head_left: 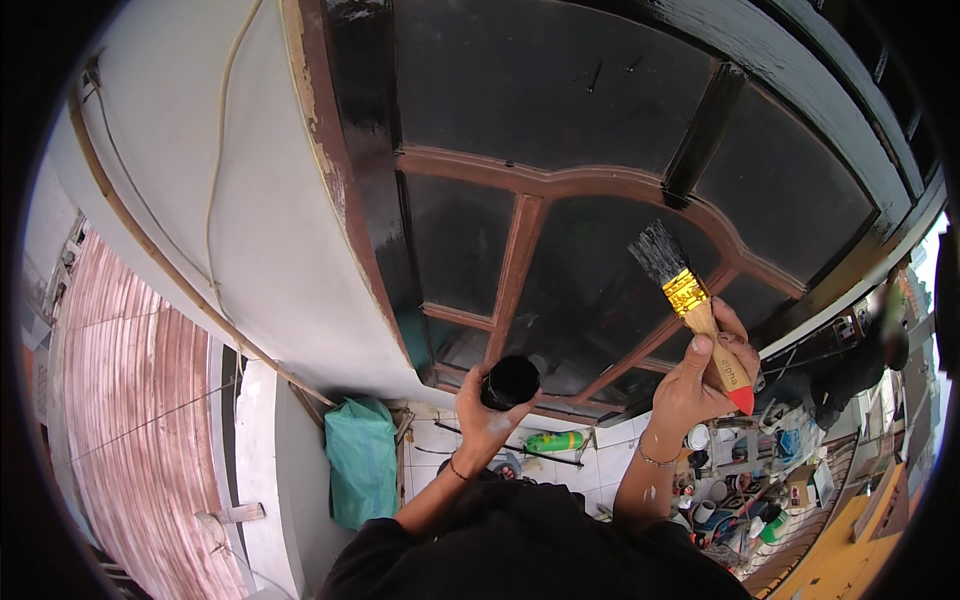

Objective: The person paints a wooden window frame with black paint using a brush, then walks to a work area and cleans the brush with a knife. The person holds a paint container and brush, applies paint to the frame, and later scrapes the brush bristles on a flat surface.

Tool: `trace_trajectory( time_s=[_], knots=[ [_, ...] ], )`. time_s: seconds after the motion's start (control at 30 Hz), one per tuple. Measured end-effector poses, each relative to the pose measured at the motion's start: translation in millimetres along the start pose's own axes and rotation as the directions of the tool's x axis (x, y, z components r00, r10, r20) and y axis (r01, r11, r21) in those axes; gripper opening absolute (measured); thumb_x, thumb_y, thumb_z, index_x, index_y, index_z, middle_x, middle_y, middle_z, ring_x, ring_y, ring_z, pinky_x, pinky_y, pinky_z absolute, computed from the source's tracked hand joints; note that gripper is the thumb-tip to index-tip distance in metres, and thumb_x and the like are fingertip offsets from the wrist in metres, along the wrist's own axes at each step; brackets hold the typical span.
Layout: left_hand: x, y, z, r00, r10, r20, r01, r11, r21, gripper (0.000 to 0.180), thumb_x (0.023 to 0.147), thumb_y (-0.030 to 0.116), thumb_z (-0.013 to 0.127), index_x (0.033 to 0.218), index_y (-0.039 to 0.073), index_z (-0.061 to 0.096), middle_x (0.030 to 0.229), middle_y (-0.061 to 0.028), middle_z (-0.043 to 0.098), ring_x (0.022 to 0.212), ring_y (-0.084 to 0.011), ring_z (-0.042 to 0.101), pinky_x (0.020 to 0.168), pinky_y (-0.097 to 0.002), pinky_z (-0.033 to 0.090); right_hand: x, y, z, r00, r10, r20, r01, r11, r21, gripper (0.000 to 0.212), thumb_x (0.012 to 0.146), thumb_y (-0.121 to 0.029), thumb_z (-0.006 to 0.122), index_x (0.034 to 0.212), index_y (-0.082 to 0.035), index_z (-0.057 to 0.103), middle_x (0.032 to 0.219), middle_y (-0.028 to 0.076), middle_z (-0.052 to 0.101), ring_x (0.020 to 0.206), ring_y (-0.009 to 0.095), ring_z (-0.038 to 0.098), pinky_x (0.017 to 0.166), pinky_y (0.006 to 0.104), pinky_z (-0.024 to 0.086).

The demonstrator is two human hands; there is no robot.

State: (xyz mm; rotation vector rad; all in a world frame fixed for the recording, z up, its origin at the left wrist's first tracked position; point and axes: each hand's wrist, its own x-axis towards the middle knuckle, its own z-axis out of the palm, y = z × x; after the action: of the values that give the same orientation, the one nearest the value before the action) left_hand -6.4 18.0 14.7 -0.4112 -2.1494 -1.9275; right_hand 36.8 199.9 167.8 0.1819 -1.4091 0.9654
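Note:
A small round cup point(511, 382), black inside, sits in my left hand point(482, 424), fingers wrapped around its side. My right hand point(706, 372) grips a paintbrush point(708, 325) by its wooden handle, which ends in a red tip. The brush has a gold ferrule, and its dark, paint-coated bristles point up toward the window. In front of both hands is a wooden window frame point(518, 262) with dark glass panes. Its lower bars are bare reddish brown, while the left upright and an upper bar are glossy black. The bristles appear apart from the wood, though depth is hard to judge.
A white wall point(270, 200) with a hanging cable borders the window on the left. Below stands a green sack point(361, 462) beside a green bottle point(553, 441) on white floor tiles. Cluttered tools and containers point(745, 490) fill the lower right. Corrugated reddish sheeting point(140, 410) lies far left.

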Motion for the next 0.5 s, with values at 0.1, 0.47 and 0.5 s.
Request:
trace_trajectory(
  time_s=[0.1, 0.47, 0.5],
  knots=[
    [-6.0, -1.4, -5.9, 0.997, -0.077, -0.008, 0.077, 0.997, -0.023, 0.054, 0.065, 0.018, 0.093, 0.107, 0.001, 0.063, 0.094, -0.0071, 0.07, 0.086, -0.0153, 0.068, 0.079, -0.0299, 0.053, 1.8, 7.7, 7.0, 0.999, -0.043, 0.001, 0.043, 0.999, 0.022, 0.027, 0.089, -0.008, 0.074, 0.099, -0.003, 0.05, 0.114, 0.026, 0.064, 0.107, 0.029, 0.066, 0.092, 0.038, 0.057],
    [-15.4, -14.9, -15.4, 0.994, -0.107, 0.026, 0.108, 0.993, -0.048, 0.053, 0.067, 0.013, 0.092, 0.108, 0.0, 0.062, 0.093, -0.0072, 0.07, 0.085, -0.0148, 0.067, 0.08, -0.0296, 0.053, 3.5, 23.8, 38.5, 0.997, -0.08, -0.015, 0.079, 0.995, -0.063, 0.022, 0.089, 0.003, 0.071, 0.1, 0.002, 0.052, 0.111, 0.026, 0.067, 0.104, 0.028, 0.068, 0.092, 0.0384, 0.057],
    [-16.2, -18.7, -15.3, 0.994, -0.104, 0.03, 0.106, 0.992, -0.066, 0.053, 0.067, 0.013, 0.092, 0.109, 0.0, 0.062, 0.093, -0.0071, 0.07, 0.085, -0.0148, 0.067, 0.08, -0.0294, 0.053, 3.2, 25.6, 41.8, 0.996, -0.094, -0.007, 0.094, 0.994, -0.054, 0.022, 0.088, 0.003, 0.071, 0.1, 0.001, 0.052, 0.111, 0.026, 0.067, 0.104, 0.028, 0.068, 0.092, 0.0384, 0.057]
  ],
)
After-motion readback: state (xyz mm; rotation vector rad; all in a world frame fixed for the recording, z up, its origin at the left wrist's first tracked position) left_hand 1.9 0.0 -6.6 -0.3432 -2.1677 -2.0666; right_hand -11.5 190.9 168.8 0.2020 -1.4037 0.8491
